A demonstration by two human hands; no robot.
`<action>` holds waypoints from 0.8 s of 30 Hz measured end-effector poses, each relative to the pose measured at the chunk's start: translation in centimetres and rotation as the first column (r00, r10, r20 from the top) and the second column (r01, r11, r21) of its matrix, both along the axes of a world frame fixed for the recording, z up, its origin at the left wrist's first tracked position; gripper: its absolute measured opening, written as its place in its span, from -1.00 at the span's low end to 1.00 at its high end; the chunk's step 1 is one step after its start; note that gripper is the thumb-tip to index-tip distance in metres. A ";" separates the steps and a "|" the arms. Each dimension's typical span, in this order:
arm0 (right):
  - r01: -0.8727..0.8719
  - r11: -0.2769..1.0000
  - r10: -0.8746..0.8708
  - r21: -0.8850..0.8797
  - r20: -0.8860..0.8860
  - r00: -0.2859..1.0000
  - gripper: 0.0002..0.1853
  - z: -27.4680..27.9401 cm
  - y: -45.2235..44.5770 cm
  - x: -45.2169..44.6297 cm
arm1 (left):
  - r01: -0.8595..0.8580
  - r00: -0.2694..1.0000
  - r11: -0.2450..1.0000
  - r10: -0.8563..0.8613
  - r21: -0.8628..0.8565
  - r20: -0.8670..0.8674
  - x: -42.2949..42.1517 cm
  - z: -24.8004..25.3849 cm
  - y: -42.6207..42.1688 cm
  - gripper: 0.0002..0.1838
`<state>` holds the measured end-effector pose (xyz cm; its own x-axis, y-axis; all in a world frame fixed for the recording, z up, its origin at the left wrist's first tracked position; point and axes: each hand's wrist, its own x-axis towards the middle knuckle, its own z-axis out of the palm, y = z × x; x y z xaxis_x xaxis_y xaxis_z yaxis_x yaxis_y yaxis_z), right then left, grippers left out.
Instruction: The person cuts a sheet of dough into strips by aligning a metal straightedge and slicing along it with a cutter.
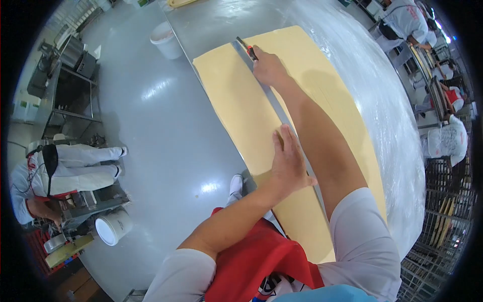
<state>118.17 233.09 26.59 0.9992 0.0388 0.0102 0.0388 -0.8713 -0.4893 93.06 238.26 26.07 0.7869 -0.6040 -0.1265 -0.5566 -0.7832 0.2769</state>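
A large pale yellow sheet [322, 80], which looks like dough or sponge, covers the tabletop in front of me. Lengthwise along it lies a long grey metal straightedge [277, 105]. My right hand [270, 68], at the far end, is closed round a utility knife [247, 49] with a black and red handle; its tip points to the sheet's far edge. Nearer to me, my left hand [292, 163] rests across the straightedge, fingers spread and thumb out to the right. My right forearm hides part of the sheet.
Clear plastic film [372, 95] covers the table to the right. White buckets [114, 227] stand on the floor at left and beyond the table. A co-worker [55, 171] is at a bench on the left. Several people and racks [443, 216] are at right.
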 end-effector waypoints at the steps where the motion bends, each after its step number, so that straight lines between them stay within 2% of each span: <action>1: 0.014 1.000 -0.014 0.001 0.007 1.000 -0.46 -0.1 0.1 0.6 | 0.007 0.999 1.000 -0.007 0.003 0.036 0.0 -0.1 0.0 0.29; 3: 0.024 1.000 -0.024 -0.002 0.004 1.000 -0.45 -0.3 0.2 1.5 | 0.009 0.998 1.000 -0.010 0.003 0.063 0.3 -0.3 0.0 0.30; 5: 0.007 0.999 -0.003 0.052 -0.088 0.996 -0.40 0.6 0.0 1.4 | 0.109 0.994 0.968 -0.112 0.224 0.001 0.9 1.9 0.4 0.32; 9: -0.011 0.998 0.015 0.064 -0.064 0.998 -0.40 0.2 -0.3 1.4 | 0.099 0.994 0.985 -0.092 0.139 -0.055 1.0 2.0 0.6 0.33; 11: -0.060 0.998 0.061 -0.019 0.083 0.995 -0.50 0.0 -0.3 1.3 | 0.093 0.995 0.986 -0.089 0.136 -0.036 0.9 1.9 0.5 0.37; 12: -0.060 0.998 0.061 -0.019 0.082 0.995 -0.50 0.1 -0.5 1.8 | 0.093 0.995 0.986 -0.089 0.135 -0.037 1.0 1.8 0.4 0.37; 15: -0.138 0.986 0.140 -0.096 0.016 0.990 -0.70 2.3 0.0 4.0 | 0.131 0.988 0.980 -0.118 0.147 -0.097 1.0 1.9 0.6 0.35; 17: -0.117 0.985 0.067 -0.126 -0.345 0.936 -0.85 4.9 0.8 5.7 | 0.112 0.992 0.983 -0.102 0.148 -0.074 0.9 1.7 0.4 0.33; 18: -0.113 0.986 0.065 -0.122 -0.348 0.935 -0.85 5.8 1.2 5.9 | 0.117 0.991 0.982 -0.106 0.152 -0.079 0.9 1.6 0.5 0.33; 20: -0.139 0.978 0.064 -0.158 -0.407 0.911 -0.71 6.8 1.6 6.0 | 0.099 0.995 0.986 -0.098 0.131 -0.009 0.8 1.6 0.7 0.31; 24: -0.134 0.978 0.058 -0.158 -0.414 0.908 -0.78 7.7 1.3 4.0 | 0.110 0.994 0.967 -0.113 0.228 0.002 0.9 2.0 0.7 0.22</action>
